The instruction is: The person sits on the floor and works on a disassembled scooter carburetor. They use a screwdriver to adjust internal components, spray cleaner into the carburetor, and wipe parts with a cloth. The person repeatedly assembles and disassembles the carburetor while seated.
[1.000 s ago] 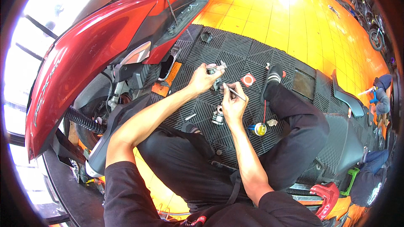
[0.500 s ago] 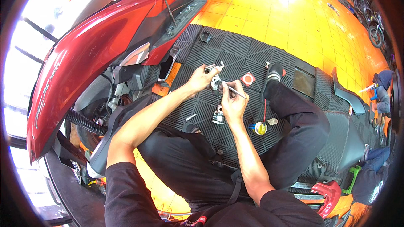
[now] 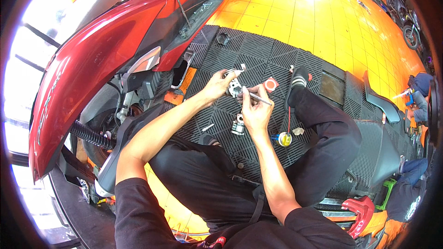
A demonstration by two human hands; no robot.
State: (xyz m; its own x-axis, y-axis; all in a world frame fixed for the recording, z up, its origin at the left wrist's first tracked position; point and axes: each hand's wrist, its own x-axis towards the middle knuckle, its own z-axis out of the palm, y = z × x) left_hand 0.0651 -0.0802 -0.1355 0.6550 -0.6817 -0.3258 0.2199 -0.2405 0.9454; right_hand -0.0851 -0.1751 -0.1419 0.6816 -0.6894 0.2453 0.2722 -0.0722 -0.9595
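Observation:
My left hand (image 3: 218,85) is closed around a small silver metal part (image 3: 234,87), with thumb and forefinger pinched near its far end. A small pale piece (image 3: 242,67) shows at those fingertips. Just to the right, my right hand (image 3: 256,113) pinches a thin grey pen-shaped tool (image 3: 263,99), its tip directed at the metal part. Whether the tip touches is too small to tell. Below the hands, another silver metal part (image 3: 238,126) rests on the black ribbed mat (image 3: 249,57), beside my right wrist.
A yellow-topped can (image 3: 284,139) with a red straw stands by my right leg. A red square packet (image 3: 270,84) and a small white stick (image 3: 208,127) lie on the mat. The red motorcycle (image 3: 106,50) fills the left. Another person (image 3: 406,196) sits at far right.
The metal part has turned slightly and shifted a little left in my left hand. My right hand keeps its grip on the pen-shaped tool. The view has moved slightly.

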